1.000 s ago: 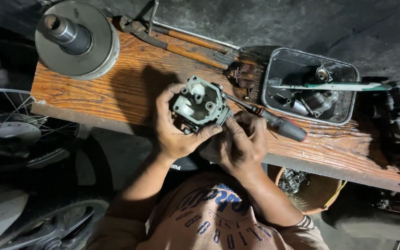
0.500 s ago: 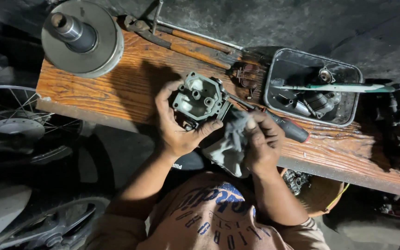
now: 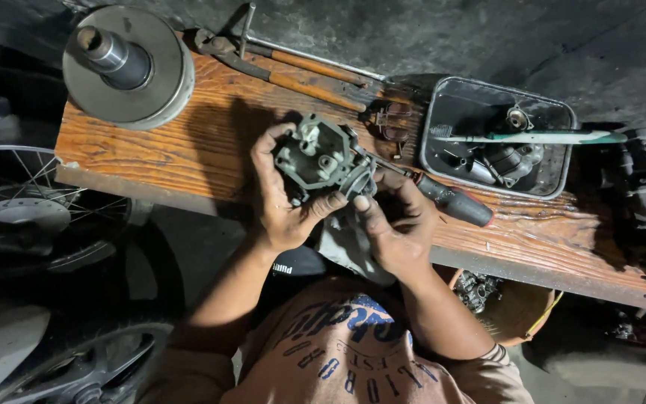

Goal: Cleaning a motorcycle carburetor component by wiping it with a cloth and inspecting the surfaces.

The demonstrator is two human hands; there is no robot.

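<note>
My left hand (image 3: 282,206) grips a grey metal carburetor body (image 3: 321,155) from the left and below, holding it over the near edge of a wooden bench (image 3: 188,150). My right hand (image 3: 398,228) is against the part's right side, thumb on its lower corner, with a grey rag (image 3: 347,243) bunched under the palm. The part's open face with small brass fittings points up at me.
A black-handled screwdriver (image 3: 454,203) lies just right of my hands. A metal tray (image 3: 443,120) holds small parts and a green toothbrush (image 3: 532,137). A round clutch assembly (image 3: 125,63), pliers (image 3: 222,49) and wooden-handled tools (image 3: 315,71) lie at the back. A spoked wheel (image 3: 31,202) stands left.
The carburetor body stays in my left hand. My right hand has shifted the rag from the part's side down beneath it and now presses its thumb against the lower corner.
</note>
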